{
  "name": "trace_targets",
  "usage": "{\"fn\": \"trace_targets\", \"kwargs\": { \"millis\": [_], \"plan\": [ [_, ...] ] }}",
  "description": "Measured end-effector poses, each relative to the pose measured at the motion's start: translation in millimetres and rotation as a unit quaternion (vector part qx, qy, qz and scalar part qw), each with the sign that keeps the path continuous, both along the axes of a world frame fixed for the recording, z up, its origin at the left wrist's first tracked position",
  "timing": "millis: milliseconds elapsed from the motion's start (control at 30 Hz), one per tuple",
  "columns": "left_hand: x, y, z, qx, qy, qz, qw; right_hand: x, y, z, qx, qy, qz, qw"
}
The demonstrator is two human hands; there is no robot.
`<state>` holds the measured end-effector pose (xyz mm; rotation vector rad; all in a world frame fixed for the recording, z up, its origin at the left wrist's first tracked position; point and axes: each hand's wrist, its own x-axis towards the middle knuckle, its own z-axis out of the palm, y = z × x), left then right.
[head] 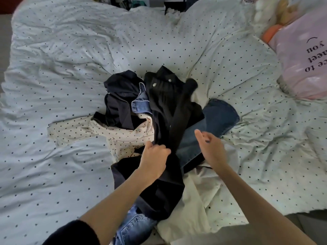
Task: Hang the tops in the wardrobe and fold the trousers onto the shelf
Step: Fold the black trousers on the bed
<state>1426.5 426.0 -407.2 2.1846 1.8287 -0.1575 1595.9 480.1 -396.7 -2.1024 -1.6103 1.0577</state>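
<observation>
A heap of clothes lies in the middle of the bed. A long black garment (166, 103) with metal snaps runs down the heap. My left hand (154, 156) grips its fabric near the lower part. My right hand (210, 147) hovers just to the right, fingers relaxed, holding nothing, above dark blue jeans (215, 119). A cream dotted top (120, 137) lies at the left of the heap, with a dark navy garment (120, 96) and a lighter denim piece (141, 101) above it. Light blue jeans (132, 227) and a white garment (198, 206) lie nearest me.
The white duvet with black dots (70, 59) covers the whole bed. A pink cushion with printed words (306, 62) and soft toys (270, 16) sit at the far right. Dark furniture shows beyond the bed's far edge (141, 1).
</observation>
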Motion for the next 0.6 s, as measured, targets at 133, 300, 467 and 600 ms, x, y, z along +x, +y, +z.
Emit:
{"fn": "trace_targets", "kwargs": {
  "millis": [133, 300, 467, 600],
  "plan": [
    [0.5, -11.9, 3.5, -0.013, 0.043, -0.131, 0.99, -31.1, 41.8, -9.2, -0.105, 0.025, -0.037, 0.993],
    [-2.4, -8.7, 13.0, -0.071, 0.076, -0.168, 0.98, -40.9, 55.7, -20.4, -0.086, 0.072, -0.166, 0.98],
    [-15.0, 5.4, 28.9, -0.102, -0.052, -0.032, 0.993, -30.5, 36.6, -10.5, -0.04, 0.036, -0.118, 0.992],
    [-8.1, 27.3, 34.6, -0.002, -0.164, 0.06, 0.985, -19.2, -13.4, -8.8, -0.025, 0.022, -0.092, 0.995]
  ]
}}
